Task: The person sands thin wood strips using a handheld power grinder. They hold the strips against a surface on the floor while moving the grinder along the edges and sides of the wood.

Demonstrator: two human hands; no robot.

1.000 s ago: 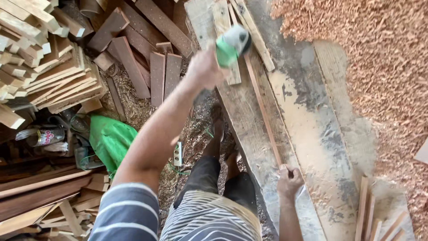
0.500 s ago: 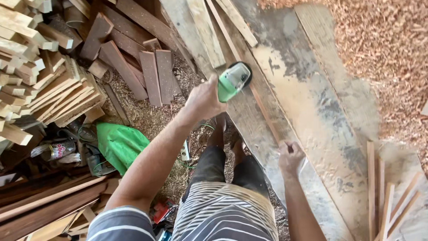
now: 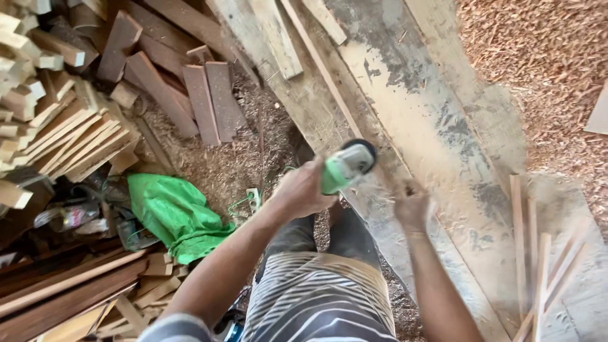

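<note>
My left hand (image 3: 303, 189) grips a green and white hand-held power sander (image 3: 347, 166), held low over a thin wooden strip (image 3: 320, 66). The strip lies lengthwise on a long, dusty workbench plank (image 3: 437, 133). My right hand (image 3: 411, 204) is just right of the sander, fingers curled on the near end of the strip; it is blurred. Between my arms I see my striped shirt and dark trousers.
Stacks of cut wood blocks and slats (image 3: 69, 120) fill the left side, with a crumpled green bag (image 3: 177, 215) on the sawdust floor. A heap of wood shavings (image 3: 538, 63) lies at the upper right. Several thin sticks (image 3: 531, 253) rest on the bench's right end.
My left hand has drawn the sander back along the strip, from the far end toward my body, until it is close to my right hand. My right hand stays at the strip's near end.
</note>
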